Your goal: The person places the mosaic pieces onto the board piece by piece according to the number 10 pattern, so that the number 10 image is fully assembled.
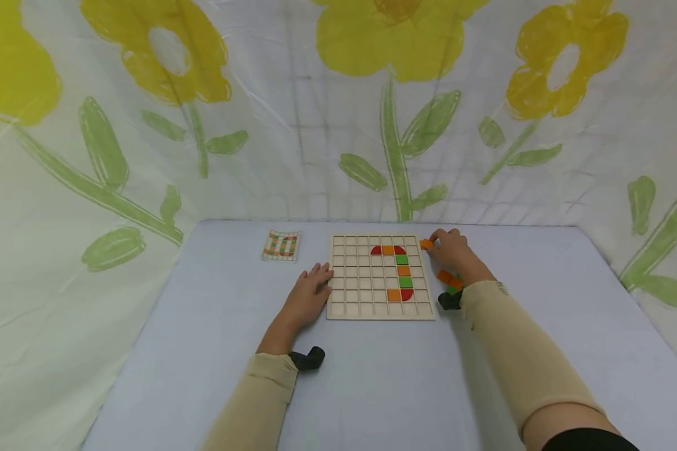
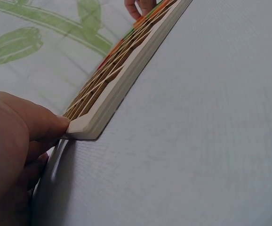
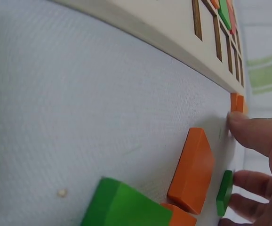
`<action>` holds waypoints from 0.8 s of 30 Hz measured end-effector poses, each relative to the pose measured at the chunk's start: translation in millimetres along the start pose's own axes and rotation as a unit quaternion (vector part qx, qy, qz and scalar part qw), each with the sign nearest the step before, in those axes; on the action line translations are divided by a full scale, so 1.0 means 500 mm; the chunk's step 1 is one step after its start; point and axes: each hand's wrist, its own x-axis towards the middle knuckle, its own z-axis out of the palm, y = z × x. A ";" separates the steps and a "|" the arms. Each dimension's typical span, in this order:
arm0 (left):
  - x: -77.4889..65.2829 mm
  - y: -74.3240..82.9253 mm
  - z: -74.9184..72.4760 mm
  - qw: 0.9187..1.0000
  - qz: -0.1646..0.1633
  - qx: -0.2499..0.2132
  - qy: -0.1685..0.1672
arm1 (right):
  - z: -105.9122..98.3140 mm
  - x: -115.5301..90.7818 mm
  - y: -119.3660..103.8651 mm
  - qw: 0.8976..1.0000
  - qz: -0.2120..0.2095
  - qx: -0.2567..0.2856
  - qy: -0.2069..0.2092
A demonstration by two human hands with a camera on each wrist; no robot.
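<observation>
A pale fabric backdrop [image 1: 271,138] printed with yellow flowers [image 1: 350,47] is hung behind a white-covered tabletop [image 1: 367,388]. On it a square gridded board [image 1: 380,316] is laid flat, and in its right half a hooked line of red, orange and green pieces [image 1: 405,282] is seated in the cells. A small patterned card [image 1: 281,245] is placed to the left of the board, towards the far edge.

An orange tile [image 1: 425,243] is pinched at the fingertips of the right grip [image 1: 456,254], just beside the board's far right corner; the fingers are closed down to the tile's width. In the right wrist view a green tile [image 3: 224,193] is seen against the other fingers; whether it is held or merely touched cannot be told. Nearer the wrist, several loose blocks [image 3: 192,172] are scattered. The board's left edge is touched by the left grip [image 1: 307,297], its fingers loosely extended.

The orange tile is judged to be light and stiff, hardly harmed by a squeeze, though its smooth faces may be slightly slippery. It is best taken by two opposite side walls, high up. The board, probably rigid and easily nudged, is best steadied at its rim.
</observation>
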 end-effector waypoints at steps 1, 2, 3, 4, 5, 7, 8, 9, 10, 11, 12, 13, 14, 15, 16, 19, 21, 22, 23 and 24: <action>0.000 -0.001 0.000 1.000 -0.001 0.000 -0.002 | 0.000 0.000 0.002 1.000 0.000 0.003 -0.002; -0.001 -0.001 -0.001 1.000 -0.003 0.000 -0.005 | -0.001 0.000 0.004 1.000 0.001 0.006 -0.005; -0.001 -0.002 -0.001 1.000 -0.005 0.001 -0.007 | -0.003 0.001 0.007 1.000 -0.001 0.008 -0.008; -0.001 -0.002 -0.002 1.000 -0.007 0.000 -0.009 | -0.006 0.001 0.012 1.000 -0.002 0.014 -0.011; -0.001 -0.003 -0.003 1.000 -0.009 0.000 -0.011 | -0.011 0.001 0.017 1.000 -0.005 0.022 -0.013; 0.000 -0.004 -0.006 1.000 -0.012 0.000 -0.011 | -0.022 0.000 0.031 0.999 -0.019 0.043 -0.018; 0.001 -0.004 -0.008 1.000 -0.012 -0.001 -0.009 | -0.028 -0.002 0.038 0.998 -0.024 0.057 -0.020; 0.002 -0.004 -0.009 1.000 -0.012 -0.001 -0.007 | -0.035 -0.003 0.047 0.997 -0.031 0.073 -0.023; 0.003 -0.004 -0.009 1.000 -0.011 -0.002 -0.005 | -0.040 -0.006 0.056 0.995 -0.036 0.092 -0.027; 0.004 -0.004 -0.010 1.000 -0.009 -0.002 -0.004 | -0.046 -0.009 0.064 0.993 -0.041 0.107 -0.034; 0.005 -0.004 -0.010 1.000 -0.009 -0.003 -0.004 | -0.051 -0.011 0.073 0.991 -0.043 0.119 -0.041; 0.005 -0.004 -0.009 1.000 -0.009 -0.004 -0.006 | -0.056 -0.014 0.081 0.990 -0.046 0.127 -0.045; 0.005 -0.003 -0.008 1.000 -0.008 -0.006 -0.008 | -0.060 -0.017 0.090 0.988 -0.043 0.137 -0.049; 0.006 -0.004 -0.007 1.000 -0.007 -0.007 -0.012 | -0.064 -0.021 0.099 0.988 -0.044 0.141 -0.052; 0.006 -0.003 -0.006 1.000 -0.006 -0.008 -0.015 | -0.067 -0.025 0.107 0.988 -0.043 0.142 -0.052; 0.006 -0.003 -0.002 1.000 -0.009 -0.006 -0.016 | -0.078 -0.040 0.129 0.989 -0.052 0.127 -0.050; 0.006 -0.003 -0.001 1.000 -0.007 -0.003 -0.013 | -0.082 -0.053 0.143 0.991 -0.052 0.117 -0.048; 0.006 -0.003 0.000 1.000 -0.008 -0.001 -0.012 | -0.083 -0.059 0.150 0.991 -0.049 0.114 -0.047; 0.005 -0.004 0.000 1.000 -0.009 0.000 -0.012 | -0.083 -0.068 0.158 0.991 -0.048 0.113 -0.047; 0.005 -0.004 0.001 1.000 -0.008 0.001 -0.013 | -0.083 -0.078 0.167 0.992 -0.044 0.112 -0.048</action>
